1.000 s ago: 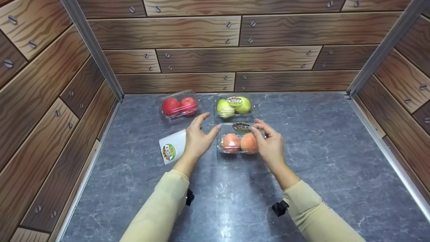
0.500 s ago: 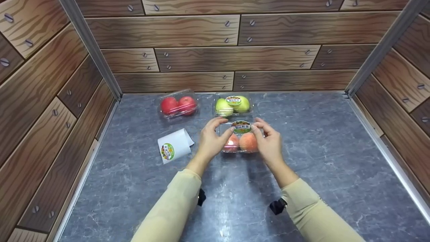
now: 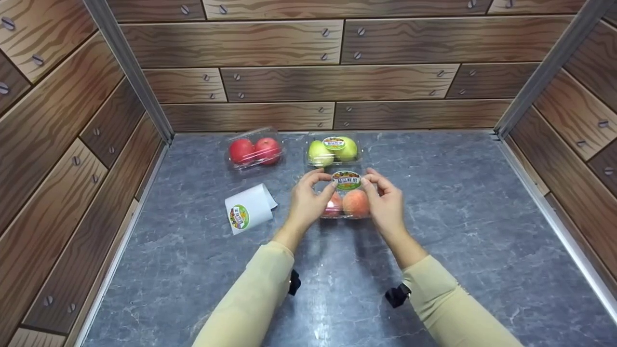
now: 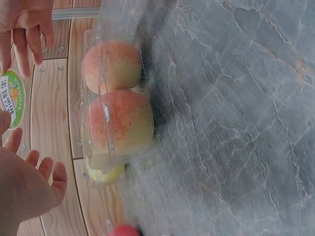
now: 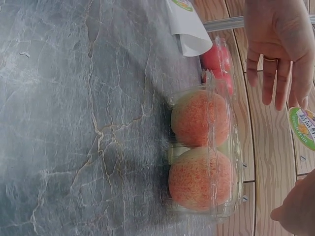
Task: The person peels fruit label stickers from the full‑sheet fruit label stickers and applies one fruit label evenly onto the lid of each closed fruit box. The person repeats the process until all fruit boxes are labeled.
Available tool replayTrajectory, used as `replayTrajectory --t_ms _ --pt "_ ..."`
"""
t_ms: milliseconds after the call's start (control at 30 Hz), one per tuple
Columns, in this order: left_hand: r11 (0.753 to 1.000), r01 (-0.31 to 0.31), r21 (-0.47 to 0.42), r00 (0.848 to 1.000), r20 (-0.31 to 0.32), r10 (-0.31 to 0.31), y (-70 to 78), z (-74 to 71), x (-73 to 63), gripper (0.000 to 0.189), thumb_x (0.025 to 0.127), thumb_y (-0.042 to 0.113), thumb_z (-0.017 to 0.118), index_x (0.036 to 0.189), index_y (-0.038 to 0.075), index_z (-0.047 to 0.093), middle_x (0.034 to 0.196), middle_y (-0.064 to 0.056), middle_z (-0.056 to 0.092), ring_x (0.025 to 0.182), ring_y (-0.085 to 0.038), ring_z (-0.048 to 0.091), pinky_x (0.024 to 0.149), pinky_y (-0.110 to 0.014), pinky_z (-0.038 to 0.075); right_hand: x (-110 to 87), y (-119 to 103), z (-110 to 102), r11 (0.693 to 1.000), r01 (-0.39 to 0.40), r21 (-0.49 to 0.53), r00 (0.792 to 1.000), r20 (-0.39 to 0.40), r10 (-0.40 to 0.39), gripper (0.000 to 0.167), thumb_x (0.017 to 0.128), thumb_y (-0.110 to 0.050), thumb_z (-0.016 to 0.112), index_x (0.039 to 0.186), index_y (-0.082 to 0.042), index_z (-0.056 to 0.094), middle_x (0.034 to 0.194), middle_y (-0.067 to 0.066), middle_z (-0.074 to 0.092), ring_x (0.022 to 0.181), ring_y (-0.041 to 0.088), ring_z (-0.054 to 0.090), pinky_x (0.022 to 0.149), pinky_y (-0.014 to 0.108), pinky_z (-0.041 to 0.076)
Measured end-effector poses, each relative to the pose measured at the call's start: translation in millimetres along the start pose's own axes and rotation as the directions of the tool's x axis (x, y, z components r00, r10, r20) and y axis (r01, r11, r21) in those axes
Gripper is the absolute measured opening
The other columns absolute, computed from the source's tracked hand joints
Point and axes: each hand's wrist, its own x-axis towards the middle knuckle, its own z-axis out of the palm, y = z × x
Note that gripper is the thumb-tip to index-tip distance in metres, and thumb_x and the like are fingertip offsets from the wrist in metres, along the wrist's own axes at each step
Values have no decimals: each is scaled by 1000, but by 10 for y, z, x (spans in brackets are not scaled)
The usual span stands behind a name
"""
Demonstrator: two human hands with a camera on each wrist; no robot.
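An oval fruit sticker (image 3: pixel 346 180) with a green rim hangs above a clear plastic box (image 3: pixel 347 215) holding two peaches (image 3: pixel 356 203). My left hand (image 3: pixel 308 200) pinches its left end between thumb and forefinger. At the opposite end, my right hand (image 3: pixel 388 207) grips it the same way. Seen from the left wrist, the sticker (image 4: pixel 12 100) floats well apart from the box lid (image 4: pixel 101 64). The right wrist view shows the sticker (image 5: pixel 302 127) beside the left hand's fingertips, with both peaches (image 5: pixel 201 179) under the lid.
Behind stands a clear box of green fruit (image 3: pixel 345 149) bearing a similar oval sticker (image 3: pixel 333 143). Left of it is a box of red fruit (image 3: pixel 254 151). A curled white sticker sheet (image 3: pixel 255 205) with one oval label lies at left. Wood-patterned walls (image 3: pixel 279 43) enclose the table.
My left hand has come right, from beside the peach box to the sticker, and now pinches its left end. My right hand has stayed nearly in place, and the sticker is slightly higher in view.
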Motion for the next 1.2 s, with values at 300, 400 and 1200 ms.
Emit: replayTrajectory --t_ms 300,400,1200 --pt "1000 -4 -10 999 -35 4 1 20 21 6 94 9 76 91 4 75 135 -19 70 131 -37 63 117 -45 44 5 27 -15 1000 5 0 1000 -18 -5 17 97 -1 74 102 15 73 138 30 65 141 40 55 125 42 34" --pt "1000 -19 11 999 -45 20 14 9 22 6 94 9 75 90 4 74 135 -19 69 131 -37 63 117 -47 44 1 33 -13 997 3 -71 1000 -18 -5 15 96 -3 76 100 12 75 139 29 64 143 40 53 126 42 32" --pt "958 13 285 997 -83 11 -18 75 41 13 95 21 75 87 11 72 158 -20 50 153 -42 37 112 -63 39 31 96 35 889 76 -451 994 -30 -101 11 92 -10 81 90 0 79 139 25 66 144 45 50 127 52 28"
